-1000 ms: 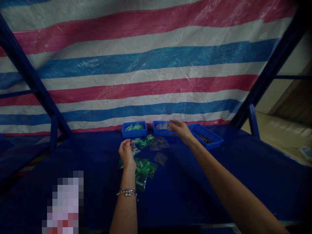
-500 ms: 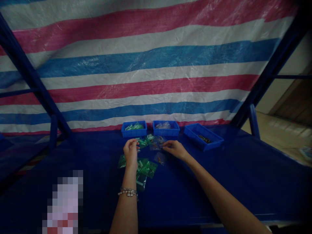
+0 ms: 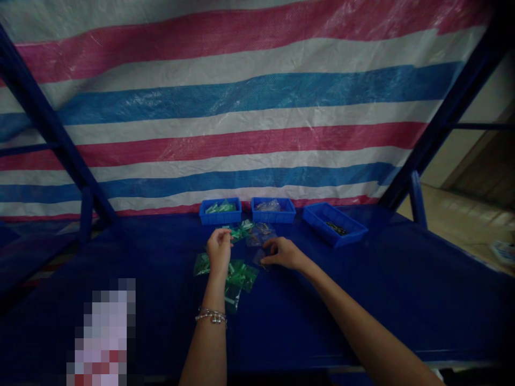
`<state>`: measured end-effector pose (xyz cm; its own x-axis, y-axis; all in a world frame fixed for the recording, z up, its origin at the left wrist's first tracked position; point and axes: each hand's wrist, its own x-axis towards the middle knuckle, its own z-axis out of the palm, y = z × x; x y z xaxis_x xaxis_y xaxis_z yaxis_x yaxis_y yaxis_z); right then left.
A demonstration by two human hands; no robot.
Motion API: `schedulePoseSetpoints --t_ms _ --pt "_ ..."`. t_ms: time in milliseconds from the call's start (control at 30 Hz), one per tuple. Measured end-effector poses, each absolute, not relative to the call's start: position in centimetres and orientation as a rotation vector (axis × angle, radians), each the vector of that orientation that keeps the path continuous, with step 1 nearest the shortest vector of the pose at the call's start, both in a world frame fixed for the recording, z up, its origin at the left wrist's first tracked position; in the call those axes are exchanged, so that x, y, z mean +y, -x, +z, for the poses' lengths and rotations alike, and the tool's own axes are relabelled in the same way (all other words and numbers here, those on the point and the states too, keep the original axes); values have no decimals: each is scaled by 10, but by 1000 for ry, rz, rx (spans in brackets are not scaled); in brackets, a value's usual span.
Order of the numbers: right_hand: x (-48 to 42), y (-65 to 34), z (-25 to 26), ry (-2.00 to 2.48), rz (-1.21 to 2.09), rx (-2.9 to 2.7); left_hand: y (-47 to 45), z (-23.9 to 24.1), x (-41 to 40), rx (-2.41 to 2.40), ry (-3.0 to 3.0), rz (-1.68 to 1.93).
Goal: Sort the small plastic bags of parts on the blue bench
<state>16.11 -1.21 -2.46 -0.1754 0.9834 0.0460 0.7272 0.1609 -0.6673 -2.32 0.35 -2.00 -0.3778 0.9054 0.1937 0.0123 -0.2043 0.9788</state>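
Head view: a bracelet (image 3: pixel 211 316) is glinting on the person's left wrist above a dark blue table (image 3: pixel 362 300). The left hand (image 3: pixel 219 251) is pinching a green packet (image 3: pixel 234 234) between thumb and fingertips, above a loose heap of green packets (image 3: pixel 241 274) on the table. The right hand (image 3: pixel 281 253), fingers curled downward, is touching a clear packet (image 3: pixel 259 260) just beside that heap; whether it is gripping cannot be told. More clear bags (image 3: pixel 262 233) are lying just beyond both hands. Behind them, three blue bins are sitting in a row: the left tray (image 3: pixel 220 213) is holding green packets, the middle tray (image 3: pixel 273 213) clear ones, the right tray (image 3: pixel 333 229) small dark parts. A striped tarp (image 3: pixel 241 107) is hanging behind.
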Motion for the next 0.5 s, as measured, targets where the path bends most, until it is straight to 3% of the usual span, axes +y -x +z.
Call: schedulePoseSetpoints --t_ms 500 --pt "-14 -152 -24 1684 644 -1948 12 -14 -9 1484 -1596 1510"
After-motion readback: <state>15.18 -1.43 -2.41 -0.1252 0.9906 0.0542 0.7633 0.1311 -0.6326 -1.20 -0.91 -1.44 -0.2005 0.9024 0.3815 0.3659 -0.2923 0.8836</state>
